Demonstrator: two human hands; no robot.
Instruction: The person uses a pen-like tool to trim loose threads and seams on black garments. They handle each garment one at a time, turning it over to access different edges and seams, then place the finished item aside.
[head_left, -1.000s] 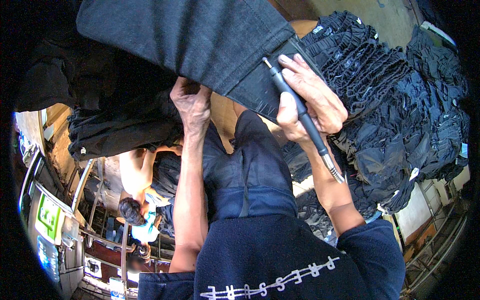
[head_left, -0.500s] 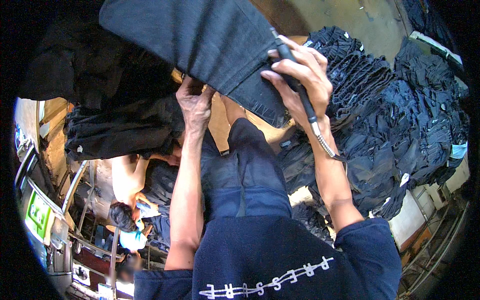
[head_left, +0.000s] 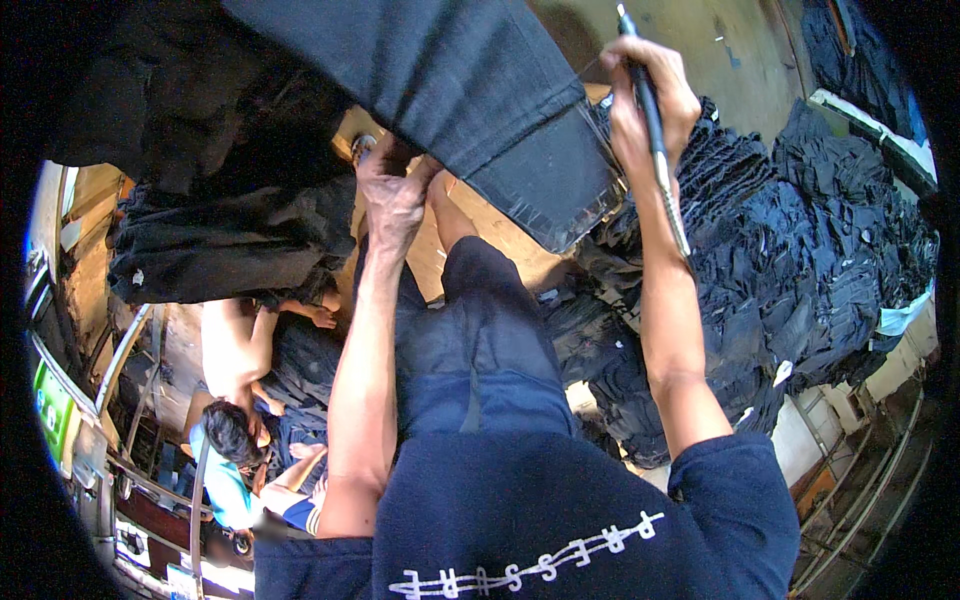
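A dark denim trouser leg [head_left: 450,90] stretches across the top middle, its lower end angled toward the right. Near that end, a flat panel shows a seam line and pale scuffs along the edge. My left hand [head_left: 395,195] grips the near edge of the denim, its fingertips partly hidden beneath the cloth. To the right of the leg, my right hand [head_left: 655,100] is closed around a black pen-shaped handpiece [head_left: 646,105] with a silvery tip pointing up and away. A ribbed, cord-like tail runs from the handpiece along my forearm. The tip is apart from the cloth.
A large heap of dark garments [head_left: 780,260] lies on the right. More dark cloth [head_left: 235,240] hangs or lies at left. A light wooden surface [head_left: 490,215] shows under the denim. Another person [head_left: 235,370] sits at lower left, beside metal rails.
My right hand has lifted off the denim and moved up and right with the handpiece. The trouser leg's end has shifted right. My left hand keeps its hold.
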